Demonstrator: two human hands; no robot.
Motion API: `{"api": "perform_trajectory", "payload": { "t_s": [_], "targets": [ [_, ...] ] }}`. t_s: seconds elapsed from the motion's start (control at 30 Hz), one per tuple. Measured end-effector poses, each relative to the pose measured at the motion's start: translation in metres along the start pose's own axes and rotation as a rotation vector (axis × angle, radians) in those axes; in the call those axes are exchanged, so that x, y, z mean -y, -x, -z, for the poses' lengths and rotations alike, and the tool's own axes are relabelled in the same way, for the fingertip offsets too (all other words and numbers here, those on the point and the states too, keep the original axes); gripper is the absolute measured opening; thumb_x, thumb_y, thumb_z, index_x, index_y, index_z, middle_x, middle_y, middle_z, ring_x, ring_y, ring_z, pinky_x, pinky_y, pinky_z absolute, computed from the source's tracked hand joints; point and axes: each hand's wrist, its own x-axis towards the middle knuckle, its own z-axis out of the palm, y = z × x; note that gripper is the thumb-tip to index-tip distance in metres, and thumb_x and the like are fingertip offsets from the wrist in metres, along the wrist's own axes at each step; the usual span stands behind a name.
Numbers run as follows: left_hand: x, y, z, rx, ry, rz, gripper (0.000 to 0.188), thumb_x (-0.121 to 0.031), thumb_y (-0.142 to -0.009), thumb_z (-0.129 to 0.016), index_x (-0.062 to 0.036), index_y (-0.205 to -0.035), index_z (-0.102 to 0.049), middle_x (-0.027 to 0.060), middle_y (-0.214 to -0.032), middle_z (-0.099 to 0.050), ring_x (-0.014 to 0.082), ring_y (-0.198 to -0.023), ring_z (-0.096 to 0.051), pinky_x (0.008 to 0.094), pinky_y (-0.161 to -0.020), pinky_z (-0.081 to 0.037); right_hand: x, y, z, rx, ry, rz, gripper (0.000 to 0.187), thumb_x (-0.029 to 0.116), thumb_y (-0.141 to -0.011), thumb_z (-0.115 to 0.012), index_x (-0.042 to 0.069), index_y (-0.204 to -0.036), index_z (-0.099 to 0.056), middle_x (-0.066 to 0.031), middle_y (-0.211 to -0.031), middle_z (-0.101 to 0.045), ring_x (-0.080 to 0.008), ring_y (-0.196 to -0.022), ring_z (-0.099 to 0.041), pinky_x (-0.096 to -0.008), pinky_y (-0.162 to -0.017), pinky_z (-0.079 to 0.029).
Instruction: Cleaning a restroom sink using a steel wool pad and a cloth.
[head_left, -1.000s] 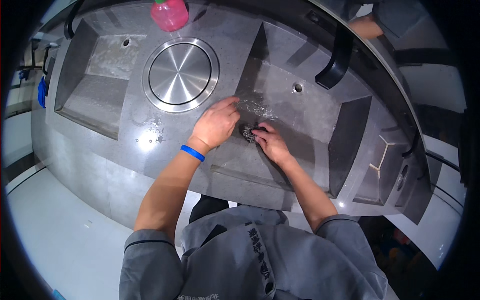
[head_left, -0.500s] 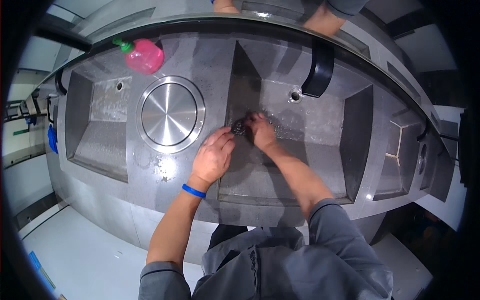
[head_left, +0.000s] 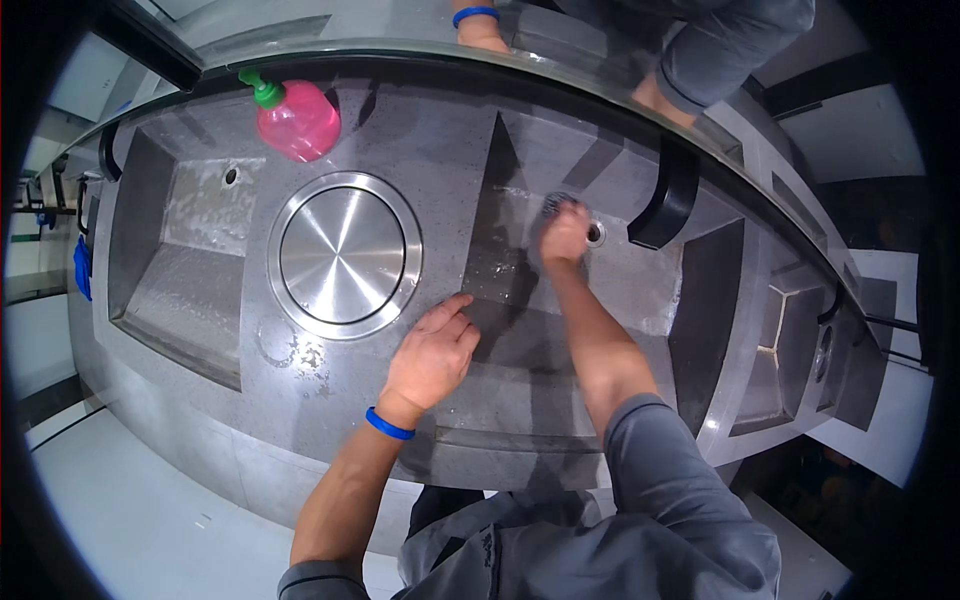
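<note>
The right hand [head_left: 567, 235] gripped a scrubber [head_left: 555, 202], seemingly rubbing the sink [head_left: 640, 275]; the left hand [head_left: 432, 357] lay apart, empty. More rubbing seemed needed.

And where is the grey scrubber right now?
In the head view, the grey scrubber is at the right hand, in the basin right of the round steel disc, up and left of the drain hole.

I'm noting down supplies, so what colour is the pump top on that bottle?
The pump top is green, showing best in the head view.
</note>
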Motion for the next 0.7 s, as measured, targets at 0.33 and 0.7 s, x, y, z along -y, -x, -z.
{"api": "perform_trajectory", "payload": {
  "t_s": [0.33,0.7],
  "targets": [
    [-0.003,0.001,0.003,-0.014,0.015,-0.018,0.009,-0.006,-0.072,-0.063,-0.0019,-0.080,-0.063,0.0109,-0.096,-0.064,0.0280,-0.114,-0.056,0.0380,-0.091,-0.049,0.096,-0.002,-0.017,0.598,-0.684,-0.471,0.031,0.018,-0.094,-0.051,0.005,-0.121,-0.059,-0.0143,-0.128,-0.058,-0.0279,-0.121,-0.054,-0.0387,-0.105,-0.039],
    [0.002,0.006,0.007,-0.001,0.040,0.013,0.008,-0.005,-0.073,-0.063,-0.0023,-0.080,-0.063,0.0100,-0.095,-0.063,0.0282,-0.114,-0.056,0.0395,-0.092,-0.048,0.116,-0.095,0.091,0.228,-2.127,-1.145,0.018,-0.004,-0.092,-0.046,-0.007,-0.107,-0.055,-0.0225,-0.110,-0.062,-0.0364,-0.104,-0.062,-0.0507,-0.093,-0.055]
  ]
}}
